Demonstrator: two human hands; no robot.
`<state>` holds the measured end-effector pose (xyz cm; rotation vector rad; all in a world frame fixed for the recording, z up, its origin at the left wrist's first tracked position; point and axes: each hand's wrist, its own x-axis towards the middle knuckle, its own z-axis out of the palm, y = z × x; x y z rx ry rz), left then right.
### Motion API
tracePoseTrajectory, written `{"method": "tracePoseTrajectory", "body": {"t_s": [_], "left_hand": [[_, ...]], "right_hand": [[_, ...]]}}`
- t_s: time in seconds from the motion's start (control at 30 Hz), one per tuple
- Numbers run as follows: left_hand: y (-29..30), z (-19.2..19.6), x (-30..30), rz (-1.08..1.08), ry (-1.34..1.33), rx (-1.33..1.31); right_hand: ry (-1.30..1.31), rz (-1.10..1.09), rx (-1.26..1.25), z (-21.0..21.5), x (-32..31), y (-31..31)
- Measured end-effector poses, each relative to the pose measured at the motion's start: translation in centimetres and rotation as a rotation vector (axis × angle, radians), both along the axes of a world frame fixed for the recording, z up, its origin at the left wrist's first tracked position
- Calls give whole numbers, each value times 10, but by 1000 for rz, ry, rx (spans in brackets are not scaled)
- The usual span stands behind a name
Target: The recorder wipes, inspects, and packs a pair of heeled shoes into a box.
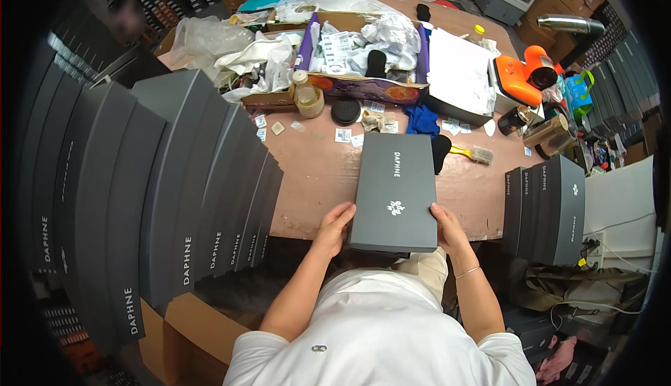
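Observation:
A dark grey shoebox [393,197] with white print on its lid is held at the near edge of the table, its lid on. My left hand [337,226] grips the box's near left side, and my right hand [447,228] grips its near right side. Both thumbs show at the edges of the lid, while most of the other fingers are hidden beside or under the box. Just past the box's right side lies a black cloth-like piece [440,152], and a brush with a yellow handle [479,154] is beside that.
Tall stacks of grey shoeboxes [175,176] rise on the left; a shorter stack [552,211] stands right. Across the pinkish table [307,183] are a purple carton [305,49] of crumpled paper, a bottle [307,96], a black round lid [345,111] and an orange device [517,80]. An opened cardboard box [189,337] sits lower left.

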<state>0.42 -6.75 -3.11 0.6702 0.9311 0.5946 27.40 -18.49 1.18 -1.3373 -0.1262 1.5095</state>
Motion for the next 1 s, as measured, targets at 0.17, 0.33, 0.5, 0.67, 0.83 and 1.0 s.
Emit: {"method": "tracePoseTrajectory", "body": {"t_s": [0.17, 0.33, 0.5, 0.67, 0.83, 1.0], "left_hand": [[35, 72, -57, 89, 138, 506], [69, 57, -90, -248, 988, 945], [63, 25, -68, -263, 1302, 1244], [45, 31, 85, -473, 652, 1490], [70, -25, 145, -803, 767, 1506], [52, -36, 90, -1083, 754, 1708]], "right_hand": [[-257, 436, 191, 56, -95, 40], [-1368, 577, 614, 29, -110, 37], [-1485, 590, 210, -17, -27, 33], [-1797, 640, 116, -63, -9, 67], [-1718, 766, 0, -59, -7, 69], [-1649, 866, -63, -66, -10, 94]]}}
